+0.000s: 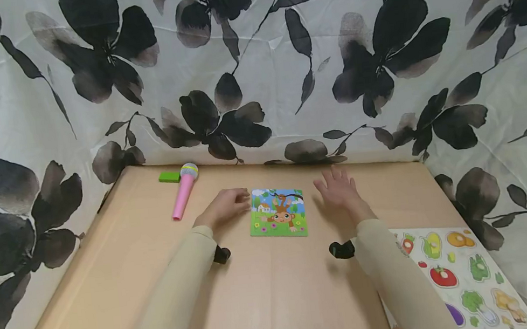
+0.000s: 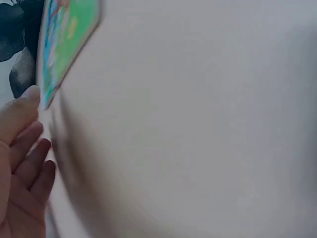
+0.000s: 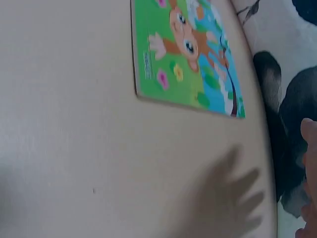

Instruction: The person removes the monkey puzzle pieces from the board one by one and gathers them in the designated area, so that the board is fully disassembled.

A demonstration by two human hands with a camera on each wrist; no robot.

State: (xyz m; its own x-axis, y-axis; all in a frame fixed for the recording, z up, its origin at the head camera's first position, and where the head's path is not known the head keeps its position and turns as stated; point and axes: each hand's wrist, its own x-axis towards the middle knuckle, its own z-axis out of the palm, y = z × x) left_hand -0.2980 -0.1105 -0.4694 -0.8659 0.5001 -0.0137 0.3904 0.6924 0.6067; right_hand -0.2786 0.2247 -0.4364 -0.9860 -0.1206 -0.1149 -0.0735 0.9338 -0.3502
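A flat, square picture panel (image 1: 276, 213), printed with a brown monkey on blue and green, is seen lying face up on the light wood-coloured bench (image 1: 279, 298), midway along and near the far edge. The hands are held well apart, one at each side of the panel, and nothing is grasped by either. The left hand (image 1: 225, 208) is placed just beside the panel's left edge, fingers relaxed and thumb held off from them; whether the panel is touched cannot be told. The right hand (image 1: 341, 192) is held clear of the panel's right edge with fingers spread, and its shadow is cast on the bench in the right wrist view. Both arms are covered by cream sleeves (image 1: 173, 299), with a small black device (image 1: 222, 254) seen at each wrist.

Toward the far left corner, a pink toy microphone (image 1: 183, 198) with a grey and yellow head is laid, head toward the far edge; a bright green rectangular block (image 1: 169, 177) is located just beside that head. Along the right edge, a white board (image 1: 460, 255) printed with vegetables is partly covered by the right sleeve. The bench is backed by white fabric (image 1: 278, 76) patterned with black-grey flowers.
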